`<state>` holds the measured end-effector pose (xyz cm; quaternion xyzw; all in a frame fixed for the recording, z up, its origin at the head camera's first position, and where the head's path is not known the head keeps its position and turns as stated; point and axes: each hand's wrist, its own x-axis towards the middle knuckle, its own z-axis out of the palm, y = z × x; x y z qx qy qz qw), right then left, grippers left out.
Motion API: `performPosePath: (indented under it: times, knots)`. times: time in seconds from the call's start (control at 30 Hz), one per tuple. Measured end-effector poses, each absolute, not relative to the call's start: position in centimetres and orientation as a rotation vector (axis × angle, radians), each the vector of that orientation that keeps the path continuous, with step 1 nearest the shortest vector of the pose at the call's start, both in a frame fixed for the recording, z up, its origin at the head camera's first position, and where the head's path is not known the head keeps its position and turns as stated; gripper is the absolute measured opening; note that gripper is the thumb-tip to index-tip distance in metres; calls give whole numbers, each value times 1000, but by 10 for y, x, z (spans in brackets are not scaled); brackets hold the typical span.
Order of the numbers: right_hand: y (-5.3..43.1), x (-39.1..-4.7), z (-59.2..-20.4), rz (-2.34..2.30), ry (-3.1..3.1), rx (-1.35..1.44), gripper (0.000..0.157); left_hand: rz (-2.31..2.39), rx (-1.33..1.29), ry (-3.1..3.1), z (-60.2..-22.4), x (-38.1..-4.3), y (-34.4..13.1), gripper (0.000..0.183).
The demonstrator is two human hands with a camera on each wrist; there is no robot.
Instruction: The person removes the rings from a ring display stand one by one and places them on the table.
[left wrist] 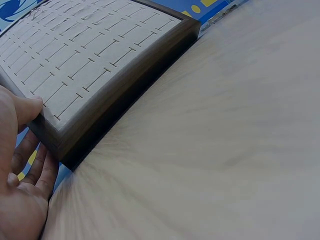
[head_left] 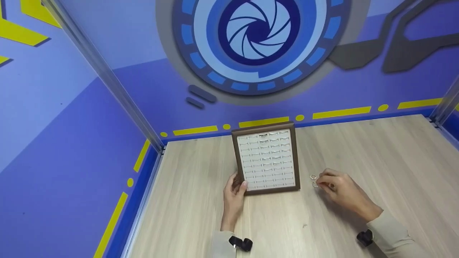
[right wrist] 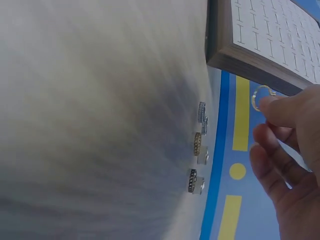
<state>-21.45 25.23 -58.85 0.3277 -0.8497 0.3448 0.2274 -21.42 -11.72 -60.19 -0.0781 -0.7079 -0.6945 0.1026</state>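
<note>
Blue and purple walls (head_left: 140,95) with yellow dashes close in the pale wood tabletop (head_left: 380,161) where I work. My right hand (head_left: 340,188) pinches a gold-coloured ring (right wrist: 253,99) between thumb and fingertip, up off the table. My left hand (head_left: 234,200) grips the lower left corner of the ring display, thumb on the front, fingers behind its brown frame (head_left: 296,157). The display is tilted up to face me; whether its lower edge touches the wood, I can't tell.

Just outside my right hand, loose rings (right wrist: 197,144) stand in a small cluster on the table: silver ones, a gold one, a dark one, at least six by my count. In the white slotted pad (head_left: 267,173) I can make out a few seated rings (head_left: 263,135), some in the top rows, seemingly others around the middle. Most slots look bare, the bottom rows especially. So I'd judge the pad only partly filled, with the pinched ring and that cluster not yet seated. Farther out are my sleeves (head_left: 389,229) and a black wrist device (head_left: 365,237).
</note>
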Motion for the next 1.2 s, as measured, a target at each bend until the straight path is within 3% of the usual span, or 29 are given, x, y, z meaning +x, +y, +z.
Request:
performPosePath:
  times: [0.4,1.2]
  knots:
    - [255,-207,-595,864,-2537,852,17,-2029,-241,-2094,-602,-213,-117,47]
    - [257,-210,-599,831,-2604,940,19,-2067,-226,-2093,-601,-214,-118,49]
